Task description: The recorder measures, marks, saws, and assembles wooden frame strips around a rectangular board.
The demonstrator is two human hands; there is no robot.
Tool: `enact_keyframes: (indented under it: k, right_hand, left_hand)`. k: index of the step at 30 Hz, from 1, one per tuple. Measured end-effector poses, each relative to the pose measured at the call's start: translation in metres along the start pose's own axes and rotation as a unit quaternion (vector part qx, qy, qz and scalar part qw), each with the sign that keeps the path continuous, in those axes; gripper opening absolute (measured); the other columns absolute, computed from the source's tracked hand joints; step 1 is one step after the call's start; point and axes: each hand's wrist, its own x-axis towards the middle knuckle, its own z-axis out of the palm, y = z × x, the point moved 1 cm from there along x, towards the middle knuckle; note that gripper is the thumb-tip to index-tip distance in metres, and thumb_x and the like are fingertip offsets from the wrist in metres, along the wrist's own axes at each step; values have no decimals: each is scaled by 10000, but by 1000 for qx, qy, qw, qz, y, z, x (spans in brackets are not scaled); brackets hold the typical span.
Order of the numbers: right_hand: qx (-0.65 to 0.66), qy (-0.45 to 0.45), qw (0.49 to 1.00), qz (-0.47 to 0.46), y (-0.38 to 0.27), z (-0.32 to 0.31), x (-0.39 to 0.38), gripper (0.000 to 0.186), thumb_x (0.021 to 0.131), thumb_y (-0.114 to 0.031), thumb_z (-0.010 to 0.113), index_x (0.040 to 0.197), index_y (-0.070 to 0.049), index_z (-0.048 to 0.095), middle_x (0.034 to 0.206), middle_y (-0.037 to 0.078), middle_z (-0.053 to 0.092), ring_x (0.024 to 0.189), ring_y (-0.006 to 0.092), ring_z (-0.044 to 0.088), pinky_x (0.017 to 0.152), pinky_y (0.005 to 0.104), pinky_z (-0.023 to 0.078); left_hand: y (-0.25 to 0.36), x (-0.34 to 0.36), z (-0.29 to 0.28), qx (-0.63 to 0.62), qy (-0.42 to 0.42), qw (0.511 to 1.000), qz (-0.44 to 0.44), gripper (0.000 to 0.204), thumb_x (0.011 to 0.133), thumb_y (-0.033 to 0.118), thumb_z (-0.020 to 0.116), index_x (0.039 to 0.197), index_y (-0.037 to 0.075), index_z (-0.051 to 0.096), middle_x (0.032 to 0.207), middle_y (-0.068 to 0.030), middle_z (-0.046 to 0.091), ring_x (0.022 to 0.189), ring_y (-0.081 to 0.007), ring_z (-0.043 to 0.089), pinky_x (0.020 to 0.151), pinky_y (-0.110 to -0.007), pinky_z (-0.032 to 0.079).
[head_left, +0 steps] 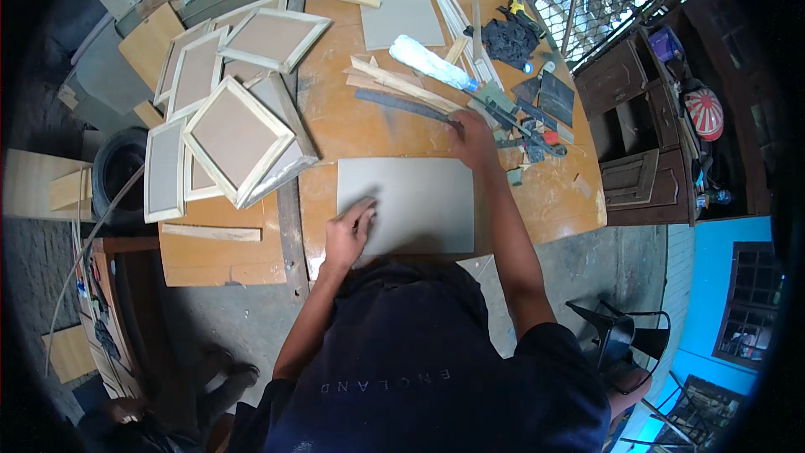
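Note:
On the orange wooden table lies a pale grey board (419, 197). My left hand (354, 231) rests over its left part, fingers curled; what they hold, if anything, I cannot make out. At the far end of my right arm, my right hand (470, 138) is closed on the end of a long dark grey strip (398, 103). Pale wooden strips (394, 78) lie just beyond it, along with a white wrapped item (428, 59) and a jumble of dark pieces (541, 109) to the right.
Several wooden frames (239, 138) are piled at left. Another board (398, 8) lies at the table's (327, 134) back. A dark cabinet (629, 184) stands right, a black chair (620, 344) lower right, a tyre (113, 159) left. A person's legs (226, 377) show at lower left.

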Motion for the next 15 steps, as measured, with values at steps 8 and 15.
enact_keyframes:
  k: [8, 15]
  right_hand:
    - [-153, -46, 987, 2, 1, 29, 36, 454, 833, -251, 727, 1219, -89, 551, 1184, 107, 559, 1120, 350, 564, 874, 619, 444]
    - [-74, -104, 992, 1, 16, 40, 62, 435, 830, -190, 719, 1219, -27, 613, 1111, 169, 628, 1081, 390, 577, 935, 474, 466]
  left_hand:
    - [-12, 19, 3, -3, -88, 995, -53, 121, 900, 137, 722, 909, 16, 719, 719, -148, 701, 597, -223, 687, 563, -322, 532]
    - [-23, 23, -11, -9, -56, 992, -116, 108, 920, 103, 685, 946, -1, 696, 963, -146, 736, 728, -248, 722, 648, -330, 564]
